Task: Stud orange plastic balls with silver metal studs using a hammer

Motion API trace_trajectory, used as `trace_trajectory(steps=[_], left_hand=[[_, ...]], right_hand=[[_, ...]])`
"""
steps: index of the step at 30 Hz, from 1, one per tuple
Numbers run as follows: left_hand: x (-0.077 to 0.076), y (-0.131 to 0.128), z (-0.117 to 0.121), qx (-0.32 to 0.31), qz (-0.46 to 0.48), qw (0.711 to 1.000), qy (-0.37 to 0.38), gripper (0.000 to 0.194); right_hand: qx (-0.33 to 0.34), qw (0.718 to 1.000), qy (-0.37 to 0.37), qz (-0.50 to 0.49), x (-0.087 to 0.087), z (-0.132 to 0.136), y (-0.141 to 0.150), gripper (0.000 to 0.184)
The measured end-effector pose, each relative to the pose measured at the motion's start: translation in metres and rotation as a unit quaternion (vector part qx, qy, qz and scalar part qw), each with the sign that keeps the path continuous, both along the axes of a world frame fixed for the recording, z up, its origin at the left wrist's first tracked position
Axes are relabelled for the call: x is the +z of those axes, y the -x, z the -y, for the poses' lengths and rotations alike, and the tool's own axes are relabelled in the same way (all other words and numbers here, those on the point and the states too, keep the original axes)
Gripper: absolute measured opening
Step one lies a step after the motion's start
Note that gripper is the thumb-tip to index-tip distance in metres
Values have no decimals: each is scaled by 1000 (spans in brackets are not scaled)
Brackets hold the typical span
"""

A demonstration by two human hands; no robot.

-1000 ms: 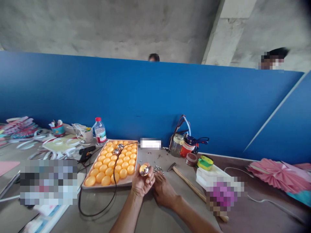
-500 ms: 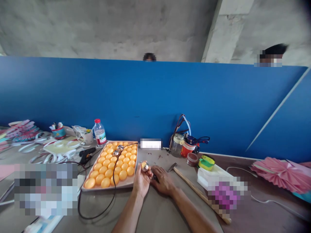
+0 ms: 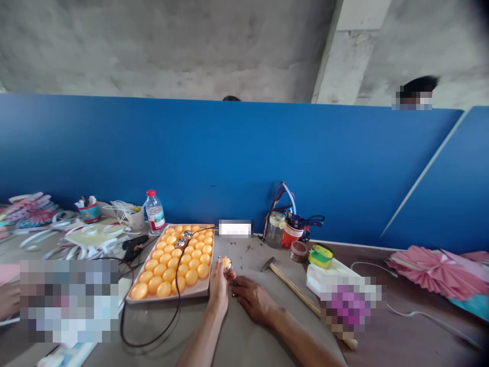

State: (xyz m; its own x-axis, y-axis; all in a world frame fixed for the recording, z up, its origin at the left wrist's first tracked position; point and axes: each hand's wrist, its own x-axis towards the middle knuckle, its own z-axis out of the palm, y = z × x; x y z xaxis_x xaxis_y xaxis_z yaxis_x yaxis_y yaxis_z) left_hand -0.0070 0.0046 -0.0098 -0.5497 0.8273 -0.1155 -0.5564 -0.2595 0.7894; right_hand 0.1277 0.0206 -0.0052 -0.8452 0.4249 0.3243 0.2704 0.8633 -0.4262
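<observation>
My left hand [image 3: 219,288] is closed around an orange ball [image 3: 226,263] with shiny silver metal on it, held just above the table. To its right, my right hand [image 3: 254,299] rests low at the tabletop, palm down, with its fingers curled in. A small shiny dark piece [image 3: 234,294] shows at its fingertips; its kind is too small to tell. Left of my hands lies a shallow tray [image 3: 171,298] filled with orange balls [image 3: 164,272]. Two silver metal pieces [image 3: 183,238] sit among the balls near the back.
A hammer [image 3: 294,285] lies right of my hands. Behind it stand a glass jar [image 3: 275,232], a red pot [image 3: 292,235] and a yellow-green tape roll [image 3: 321,256]. A black cable [image 3: 153,346] loops across the tray and table. A co-worker's hand [image 3: 9,299] shows far left. A blue partition [image 3: 214,158] closes off the back.
My right hand has drawn slightly down and away from my left. My left hand has turned, with the ball still in it. Another person's hand has appeared at the left edge.
</observation>
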Motion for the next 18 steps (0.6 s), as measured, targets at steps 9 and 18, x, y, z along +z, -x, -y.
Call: trace_trajectory(steps=[9,18], left_hand=[[1,3,3,35,-53,997,31,37],[7,-1,5,79,-99,991,38,32]], right_hand=[[-36,999,-17,3,2,6,-5,40],[-7,999,-22,32,6,6,11,28]])
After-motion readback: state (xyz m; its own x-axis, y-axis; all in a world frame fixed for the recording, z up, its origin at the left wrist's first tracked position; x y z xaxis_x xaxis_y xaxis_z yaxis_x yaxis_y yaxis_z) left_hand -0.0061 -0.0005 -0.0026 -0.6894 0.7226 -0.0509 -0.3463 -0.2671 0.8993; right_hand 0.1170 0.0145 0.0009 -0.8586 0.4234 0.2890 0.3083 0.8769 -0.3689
